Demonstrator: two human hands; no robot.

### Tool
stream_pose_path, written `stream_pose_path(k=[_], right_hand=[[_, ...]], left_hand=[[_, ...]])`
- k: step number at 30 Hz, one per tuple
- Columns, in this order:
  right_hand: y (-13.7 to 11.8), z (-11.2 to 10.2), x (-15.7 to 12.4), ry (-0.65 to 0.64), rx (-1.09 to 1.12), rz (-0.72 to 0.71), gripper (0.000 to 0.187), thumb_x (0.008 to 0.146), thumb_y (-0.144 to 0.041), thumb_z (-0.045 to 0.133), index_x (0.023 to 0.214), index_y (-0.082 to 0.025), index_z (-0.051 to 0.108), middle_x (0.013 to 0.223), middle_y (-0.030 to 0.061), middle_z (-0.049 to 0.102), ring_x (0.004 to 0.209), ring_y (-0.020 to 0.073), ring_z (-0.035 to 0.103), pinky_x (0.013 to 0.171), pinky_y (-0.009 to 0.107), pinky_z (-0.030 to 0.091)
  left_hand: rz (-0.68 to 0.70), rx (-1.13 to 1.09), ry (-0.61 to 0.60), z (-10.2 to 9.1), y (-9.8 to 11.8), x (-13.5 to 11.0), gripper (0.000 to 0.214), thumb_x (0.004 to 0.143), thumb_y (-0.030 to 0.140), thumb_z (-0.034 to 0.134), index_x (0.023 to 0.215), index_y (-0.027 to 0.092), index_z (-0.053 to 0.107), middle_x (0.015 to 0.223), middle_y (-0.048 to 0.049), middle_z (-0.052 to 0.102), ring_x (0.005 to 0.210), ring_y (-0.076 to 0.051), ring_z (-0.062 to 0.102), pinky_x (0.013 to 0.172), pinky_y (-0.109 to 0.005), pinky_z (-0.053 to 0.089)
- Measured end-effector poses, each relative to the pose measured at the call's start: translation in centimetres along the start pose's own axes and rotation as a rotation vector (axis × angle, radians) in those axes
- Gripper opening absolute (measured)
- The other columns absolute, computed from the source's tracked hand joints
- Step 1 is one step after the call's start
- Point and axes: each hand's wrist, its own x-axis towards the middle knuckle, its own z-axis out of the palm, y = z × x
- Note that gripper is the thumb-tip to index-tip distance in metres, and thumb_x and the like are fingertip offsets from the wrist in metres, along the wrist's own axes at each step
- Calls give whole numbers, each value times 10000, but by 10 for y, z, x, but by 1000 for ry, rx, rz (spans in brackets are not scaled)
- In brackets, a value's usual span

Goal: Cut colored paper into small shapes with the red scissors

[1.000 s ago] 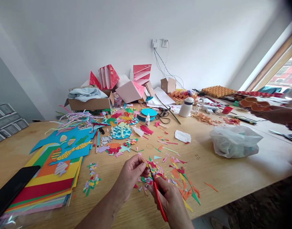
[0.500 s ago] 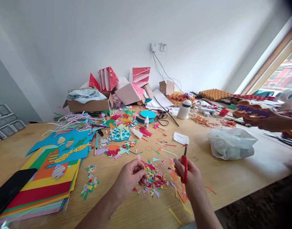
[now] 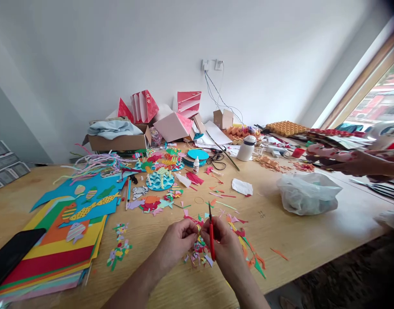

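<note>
Watching from afar, I have both hands low over the near side of the table (image 3: 177, 281). Right hand (image 3: 228, 245) clamped on the red scissors (image 3: 211, 240), blades pointing up and away; left hand (image 3: 179, 237) just beside it, fingertips drawn together, though I cannot tell whether any paper is pinched there. So the scissors sit in the right grip, over the pile of snips (image 3: 200, 248). My judgement for fine work: steady the forearms, hold the blade tips clear of the left fingers, and turn the paper rather than the scissors; bits this light would probably scatter at a brush of the knuckles. Materials, big to small: table smooth, with pale wood grain; sheets (image 3: 55, 262) flat, bright, edges slightly fanned; bag (image 3: 308, 195) thin, milky, crumpled; discs (image 3: 197, 154) round, blue, stacked; fish (image 3: 84, 211) flat cut-outs, striped or dotted; strips (image 3: 260, 261) narrow, some curled, orange and green; snips mere flecks, many-coloured, overlapping, the tiniest too small to make out.
</note>
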Motion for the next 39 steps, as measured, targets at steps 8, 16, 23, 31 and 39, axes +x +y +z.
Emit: stream_pose_path(k=[8,16,23,31,39], right_hand=[[-3,-3,-2,7,143,47,97,686,-243,568,688,-183,493,629,-18,521,575,126,474,536,231,384],[-5,1,-3,7,93,46,101,676,-217,569,630,-183,486,576,-41,466,535,110,423,493,211,336],[0,4,-2,67,373,100,150,626,-234,624,651,-185,484,569,-54,463,522,98,416,487,205,347],[-9,6,-7,97,482,161,194,626,-295,645,656,-183,489,578,-56,470,514,86,403,475,191,339],[3,0,-26,67,256,111,211,719,-374,539,657,-181,479,578,-36,451,530,106,411,481,206,346]], left_hand=[[14,-28,-12,-1,1,0,120,631,252,563,640,147,504,578,34,474,486,-78,413,479,-200,331],[24,114,4,0,-2,-3,42,657,186,502,636,152,511,562,36,455,514,-88,396,477,-194,296],[57,-24,-7,1,2,-9,145,687,290,525,710,147,521,598,25,457,547,-96,422,509,-202,329],[89,-19,78,4,-4,-6,138,662,280,555,632,150,518,559,32,445,516,-91,407,502,-205,321],[23,-282,92,4,12,-16,180,674,313,598,664,145,535,562,22,502,545,-89,446,552,-202,373]])
